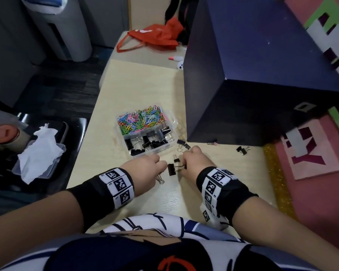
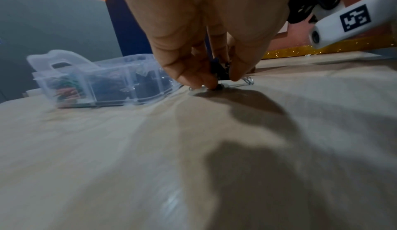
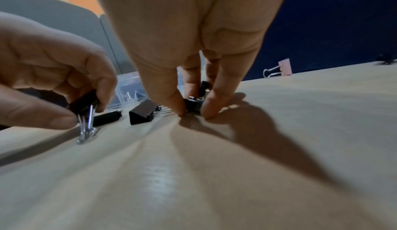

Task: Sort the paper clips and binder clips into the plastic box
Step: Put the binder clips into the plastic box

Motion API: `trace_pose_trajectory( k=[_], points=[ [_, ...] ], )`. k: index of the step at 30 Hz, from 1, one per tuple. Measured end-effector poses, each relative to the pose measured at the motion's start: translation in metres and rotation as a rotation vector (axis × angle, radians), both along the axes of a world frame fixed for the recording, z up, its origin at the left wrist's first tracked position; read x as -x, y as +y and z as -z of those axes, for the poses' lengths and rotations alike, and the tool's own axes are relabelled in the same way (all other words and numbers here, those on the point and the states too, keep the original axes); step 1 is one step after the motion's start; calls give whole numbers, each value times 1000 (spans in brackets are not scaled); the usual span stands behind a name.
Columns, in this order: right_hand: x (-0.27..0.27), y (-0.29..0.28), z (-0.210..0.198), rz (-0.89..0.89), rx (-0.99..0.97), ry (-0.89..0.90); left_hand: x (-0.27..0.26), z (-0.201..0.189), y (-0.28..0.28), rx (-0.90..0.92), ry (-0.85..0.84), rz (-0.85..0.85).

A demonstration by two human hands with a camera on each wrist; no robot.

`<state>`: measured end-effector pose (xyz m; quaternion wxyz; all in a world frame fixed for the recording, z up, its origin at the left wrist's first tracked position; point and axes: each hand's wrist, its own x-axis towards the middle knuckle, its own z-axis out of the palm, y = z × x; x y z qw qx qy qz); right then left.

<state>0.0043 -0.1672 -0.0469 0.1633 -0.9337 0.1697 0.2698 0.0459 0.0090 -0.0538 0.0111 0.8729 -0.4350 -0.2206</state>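
Left hand [image 1: 145, 169] pinching 1 black metal binder clip [image 3: 84, 103], wire handles down on pale wooden desk [image 1: 137, 90]; right hand [image 1: 194, 163] pinching another black clip [image 3: 193, 105]; clear plastic compartment box [image 1: 170, 122] just ahead-left, nearer left hand.

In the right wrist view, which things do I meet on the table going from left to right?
Left hand pinching a black binder clip → loose black binder clip → right hand pinching another black clip → pink binder clip.
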Motion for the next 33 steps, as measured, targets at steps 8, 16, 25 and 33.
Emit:
trace_pose_trajectory(
  k=[8,16,25,33],
  points=[
    [-10,1,-20,52,-30,-145,-7,-9,4,252,-21,-93],
    [-28,19,-45,40,-179,-495,-38,-21,26,386,-169,-423],
    [-1,10,-3,-135,52,-14,-5,-16,12,184,-226,4],
    [3,12,5,-173,36,-104,-6,3,7,-157,-54,-33]
  ],
)
